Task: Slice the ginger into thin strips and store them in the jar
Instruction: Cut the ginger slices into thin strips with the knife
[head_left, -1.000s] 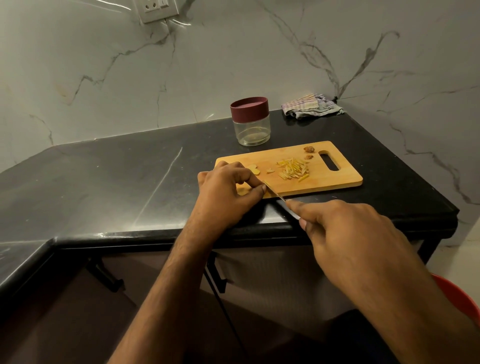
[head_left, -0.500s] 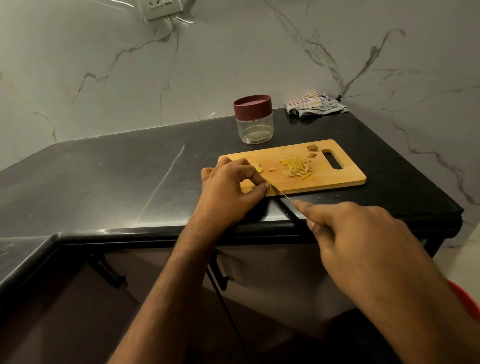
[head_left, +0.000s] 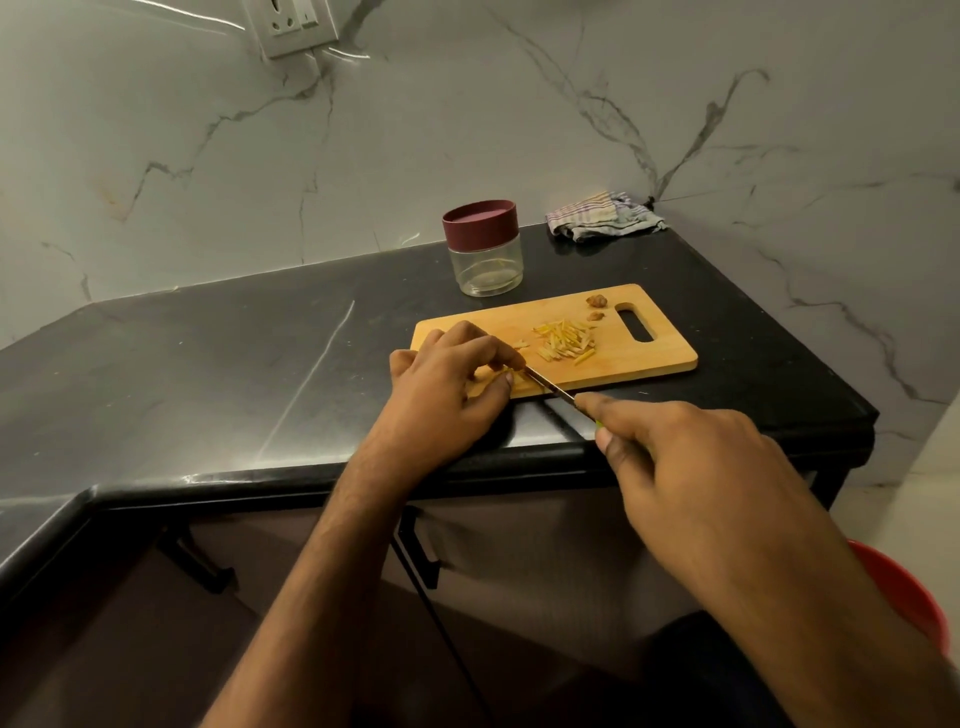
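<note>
Left hand (head_left: 447, 384) pinches the ginger slice (head_left: 506, 375) on the board (head_left: 654, 358); right hand (head_left: 691, 467) grips the knife (head_left: 550, 387), blade right alongside those fingertips.

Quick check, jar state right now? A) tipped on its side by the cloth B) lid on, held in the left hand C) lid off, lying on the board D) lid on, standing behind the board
D: the jar stands upright on the counter behind the cutting board with its maroon lid on, no hand touching it.
</note>
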